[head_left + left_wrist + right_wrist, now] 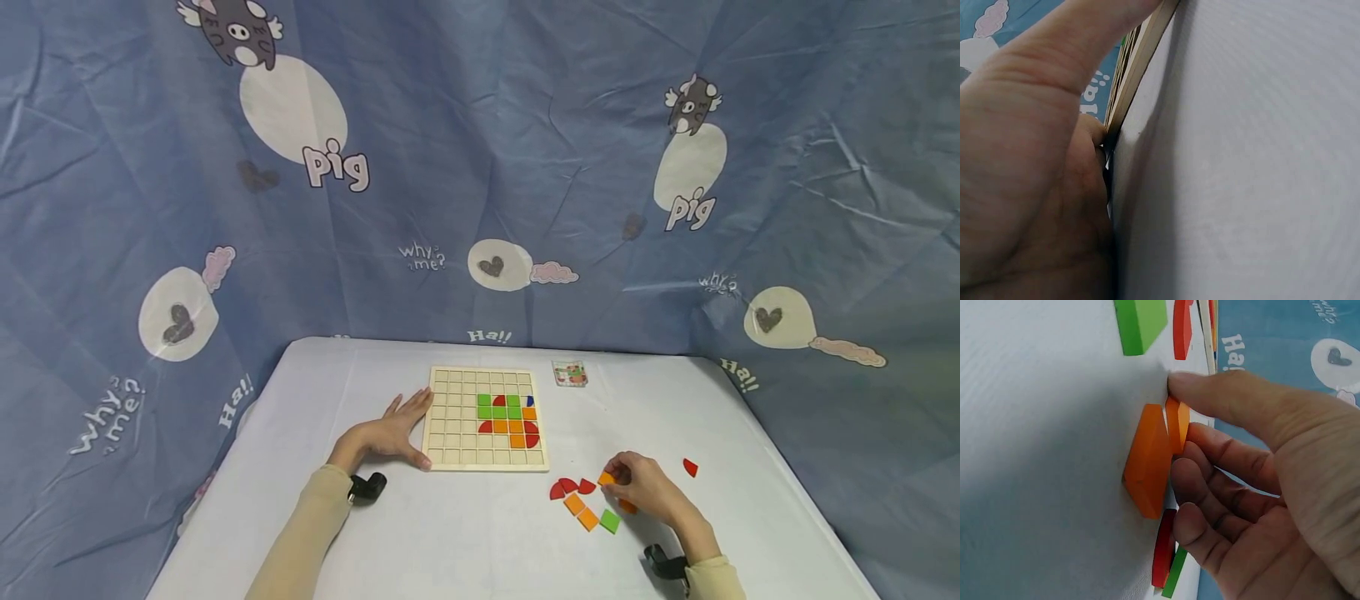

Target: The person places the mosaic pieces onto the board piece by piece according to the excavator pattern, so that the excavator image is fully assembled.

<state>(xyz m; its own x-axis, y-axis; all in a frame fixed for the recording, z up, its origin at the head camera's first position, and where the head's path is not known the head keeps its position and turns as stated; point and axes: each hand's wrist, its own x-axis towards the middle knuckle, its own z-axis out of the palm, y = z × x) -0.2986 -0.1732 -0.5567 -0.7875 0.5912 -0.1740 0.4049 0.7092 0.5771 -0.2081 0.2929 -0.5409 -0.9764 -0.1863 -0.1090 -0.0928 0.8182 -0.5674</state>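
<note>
A square wooden grid board [450,425] lies on the white table, its right half partly filled with green, orange and red tiles and one small blue piece [530,402]. At its left edge rests my left hand [390,433], fingers stretched along the side and thumb at the near corner. My right hand [645,487] is right of the board and pinches an orange square tile [1177,425] between thumb and fingertips. Another orange tile [1150,462] lies just beside that one, partly under the hand in the head view. Red and green tiles show below the curled fingers in the right wrist view.
Loose red pieces [567,485], orange squares [588,519] and a green square [610,522] lie left of my right hand. One red quarter-round piece [690,467] sits farther right. A small pattern card [570,373] lies behind the board, before a blue curtain [600,275].
</note>
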